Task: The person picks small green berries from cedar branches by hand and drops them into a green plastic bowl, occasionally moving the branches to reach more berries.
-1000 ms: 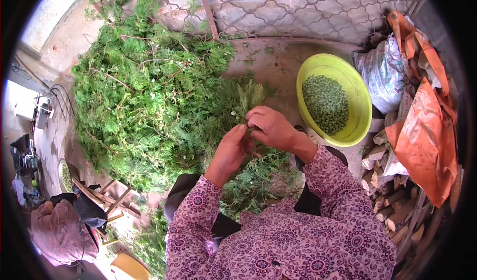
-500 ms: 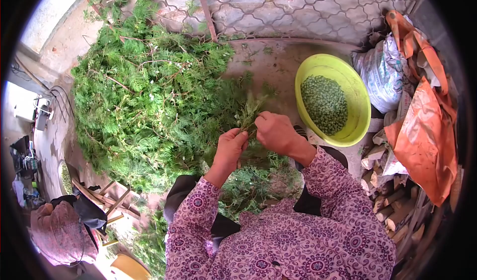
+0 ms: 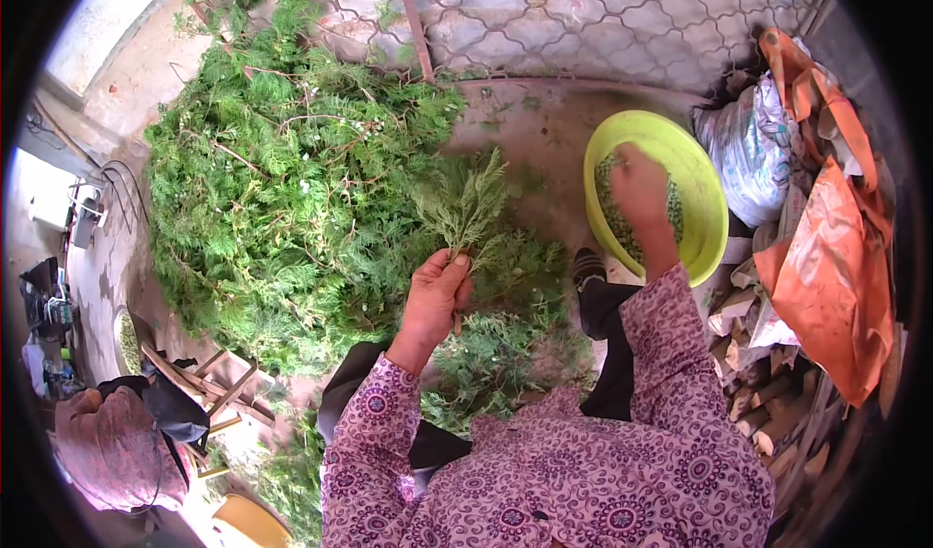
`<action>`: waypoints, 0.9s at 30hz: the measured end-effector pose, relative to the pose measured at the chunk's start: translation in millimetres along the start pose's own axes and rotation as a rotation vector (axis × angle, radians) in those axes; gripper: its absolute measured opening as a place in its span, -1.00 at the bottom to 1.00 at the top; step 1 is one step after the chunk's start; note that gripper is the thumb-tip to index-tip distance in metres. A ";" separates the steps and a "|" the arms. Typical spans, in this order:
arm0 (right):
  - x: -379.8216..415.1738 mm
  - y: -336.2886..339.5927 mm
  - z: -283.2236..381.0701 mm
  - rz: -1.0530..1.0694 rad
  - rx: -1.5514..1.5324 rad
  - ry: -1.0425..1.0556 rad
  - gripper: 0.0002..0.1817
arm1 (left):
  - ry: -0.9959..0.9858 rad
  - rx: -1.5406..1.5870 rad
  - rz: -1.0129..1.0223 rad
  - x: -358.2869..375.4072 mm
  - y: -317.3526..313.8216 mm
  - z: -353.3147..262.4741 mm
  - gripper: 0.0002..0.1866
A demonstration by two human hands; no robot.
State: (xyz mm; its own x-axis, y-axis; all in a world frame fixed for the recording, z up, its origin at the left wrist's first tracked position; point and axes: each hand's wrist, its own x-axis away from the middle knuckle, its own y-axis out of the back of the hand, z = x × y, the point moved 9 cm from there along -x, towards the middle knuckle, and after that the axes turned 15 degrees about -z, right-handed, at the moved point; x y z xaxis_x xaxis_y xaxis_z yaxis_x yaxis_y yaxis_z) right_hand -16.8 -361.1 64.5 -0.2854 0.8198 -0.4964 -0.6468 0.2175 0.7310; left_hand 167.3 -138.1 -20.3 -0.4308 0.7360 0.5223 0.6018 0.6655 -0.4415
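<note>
My left hand pinches the stem of a green conifer sprig, whose flat, feathery fronds point away from me. Over the yellow basin is my right hand, blurred, with its fingers bunched together. Whether anything sits in those fingers I cannot make out. Small round green cones or seed pods cover the basin's bottom, partly hidden by that hand. A large heap of cut conifer branches lies to the left of and beyond the sprig.
Wire mesh runs along the back. At right are a white woven sack, an orange bag and stacked firewood. Another person is at lower left, near a wooden stool and a second yellow basin.
My right hand has left the sprig and moved right, over the basin. My left hand stays in nearly the same place, still holding the sprig, which now stands out clearly.
</note>
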 end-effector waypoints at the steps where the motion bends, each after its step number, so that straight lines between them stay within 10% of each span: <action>1: -9.3 22.5 -11.3 -0.255 0.106 0.105 -0.84 | -0.001 0.002 -0.001 0.1 2.7 0.2 -0.94; 3: -8.2 44.7 -6.1 -0.512 0.212 0.214 -0.84 | 0.043 -0.077 -0.023 0.1 11.4 4.6 -0.94; 13: 48.3 -60.5 83.6 0.671 -0.646 -0.132 -0.70 | 0.061 -0.029 -0.015 -2.3 4.2 9.9 -0.93; 27: 71.6 -81.2 98.5 0.585 -0.710 -0.188 -0.74 | 0.179 0.257 0.068 8.3 -5.7 7.7 -0.87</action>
State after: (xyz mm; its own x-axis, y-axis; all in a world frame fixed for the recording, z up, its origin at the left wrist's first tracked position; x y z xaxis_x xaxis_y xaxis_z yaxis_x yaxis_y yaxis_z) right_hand 85.0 -267.8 15.7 -0.6228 0.7823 -0.0112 -0.7344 -0.5796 0.3532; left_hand 155.1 -134.8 -19.0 -0.2562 0.7613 0.5956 0.4256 0.6421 -0.6376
